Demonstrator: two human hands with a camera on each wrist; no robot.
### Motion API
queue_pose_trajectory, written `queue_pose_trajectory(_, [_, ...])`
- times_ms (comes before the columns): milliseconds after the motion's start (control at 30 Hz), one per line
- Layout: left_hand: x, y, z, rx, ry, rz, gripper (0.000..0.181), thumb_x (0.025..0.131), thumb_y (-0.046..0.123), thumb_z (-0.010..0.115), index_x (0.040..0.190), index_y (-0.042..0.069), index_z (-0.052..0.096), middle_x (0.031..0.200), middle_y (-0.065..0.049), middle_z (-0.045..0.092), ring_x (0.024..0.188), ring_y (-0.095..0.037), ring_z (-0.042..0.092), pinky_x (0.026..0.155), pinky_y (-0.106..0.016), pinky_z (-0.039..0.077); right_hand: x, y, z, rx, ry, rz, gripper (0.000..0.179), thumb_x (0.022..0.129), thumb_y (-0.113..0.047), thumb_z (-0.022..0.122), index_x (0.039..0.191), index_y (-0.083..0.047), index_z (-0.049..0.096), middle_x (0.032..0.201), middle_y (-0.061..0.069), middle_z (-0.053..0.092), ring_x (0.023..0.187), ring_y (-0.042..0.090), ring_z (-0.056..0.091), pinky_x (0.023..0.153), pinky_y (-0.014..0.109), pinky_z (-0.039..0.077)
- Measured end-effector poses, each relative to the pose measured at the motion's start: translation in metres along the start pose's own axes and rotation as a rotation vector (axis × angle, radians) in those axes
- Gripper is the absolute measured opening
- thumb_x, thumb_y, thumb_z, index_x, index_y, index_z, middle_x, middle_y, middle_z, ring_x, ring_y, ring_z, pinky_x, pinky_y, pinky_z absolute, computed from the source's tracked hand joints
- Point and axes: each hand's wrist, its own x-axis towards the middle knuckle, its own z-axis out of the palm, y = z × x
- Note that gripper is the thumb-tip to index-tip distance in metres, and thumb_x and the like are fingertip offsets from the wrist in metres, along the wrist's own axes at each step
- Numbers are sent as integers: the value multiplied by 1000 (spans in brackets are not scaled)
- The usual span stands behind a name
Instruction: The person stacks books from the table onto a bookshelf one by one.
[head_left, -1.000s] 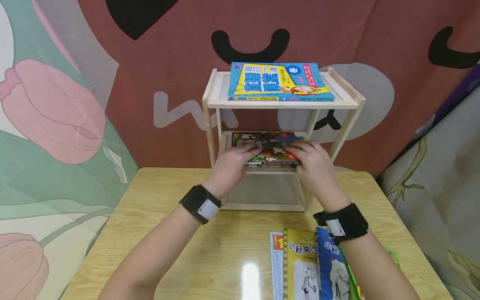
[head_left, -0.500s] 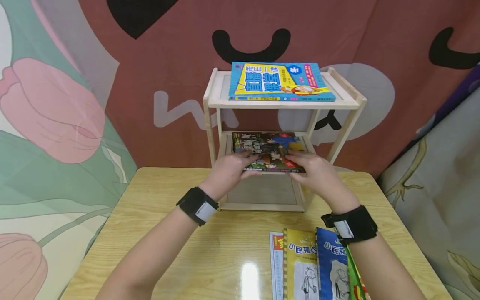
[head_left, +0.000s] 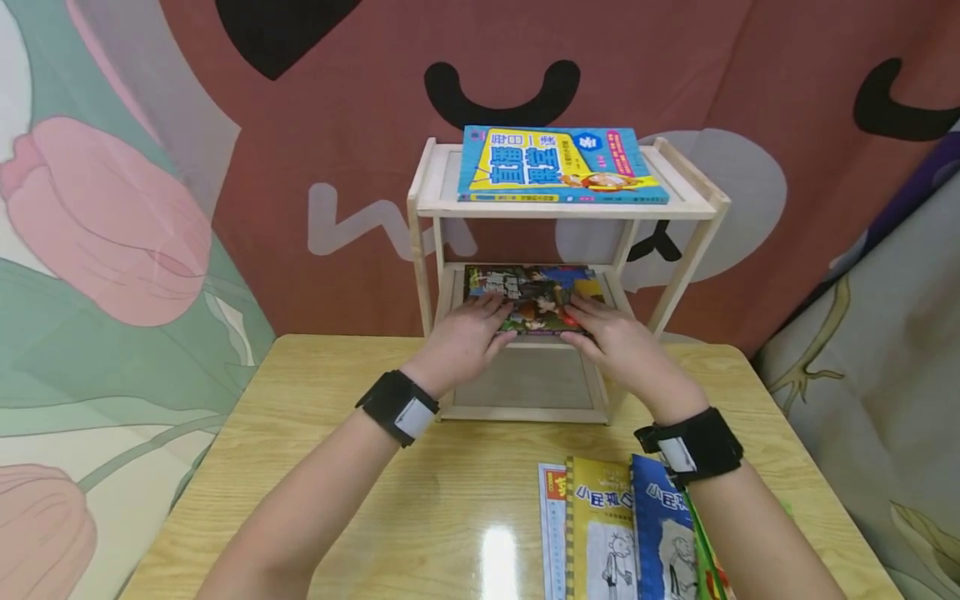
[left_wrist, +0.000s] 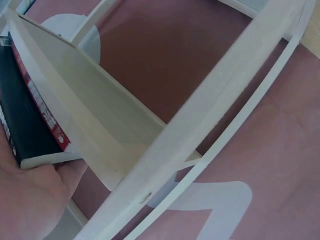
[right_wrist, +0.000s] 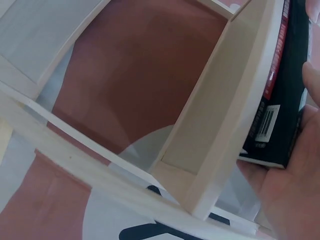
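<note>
- The dark book (head_left: 538,293) lies flat on the middle shelf (head_left: 536,342) of the wooden rack, cover up, its long axis running left to right, roughly in line with the shelf's near edge.
- The left hand (head_left: 463,337) is at the book's near left corner: fingers over the cover, thumb by the near edge. Its grip seems to pinch the corner lightly.
- The right hand (head_left: 633,346) mirrors this at the near right corner; its grip also seems to pinch the book, with the thumb along the near edge.
- Neither hand is nearer, as both touch the book. From each grip, most of the book lies inward and toward the far side.
- The relation that counts, as I judge it, is the near edge against the shelf's rim: keeping those two parallel asks for even pressure from both sides.
- In the right wrist view a red-edged strip (right_wrist: 277,55), perhaps another book underneath, runs beside the dark one; any overhang is hard to tell.
- Well below the blue-and-yellow book (head_left: 558,167) on top, the yellow book (head_left: 600,517) lies at near right on the surface (head_left: 435,517).
</note>
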Motion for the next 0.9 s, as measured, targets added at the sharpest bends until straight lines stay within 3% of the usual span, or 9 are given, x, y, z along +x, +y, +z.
queue_pose_trajectory(133, [5,-1,1,13,-57,-39,56,102,43,33,145,8,36,152,-12,33,142,-25,28,116,-39,24,5,-1,1,-4,-19,11,57,99,-42,43,143,-7,41,152,16,32,138,37,32,110,53,29])
queue_pose_trajectory(333, [9,-1,0,39,-91,-70,56,102,43,30,147,8,33,153,-11,30,143,-25,25,117,-38,22,11,-1,2,-11,-28,20,57,99,-42,43,143,-6,40,153,16,30,139,37,30,111,54,28])
queue_pose_trajectory(900, [13,-5,2,64,-88,-81,57,102,44,32,147,10,33,154,-9,30,143,-22,25,117,-39,23,15,5,12,-11,16,22,59,98,-44,44,143,-6,40,153,16,31,139,35,30,112,52,27])
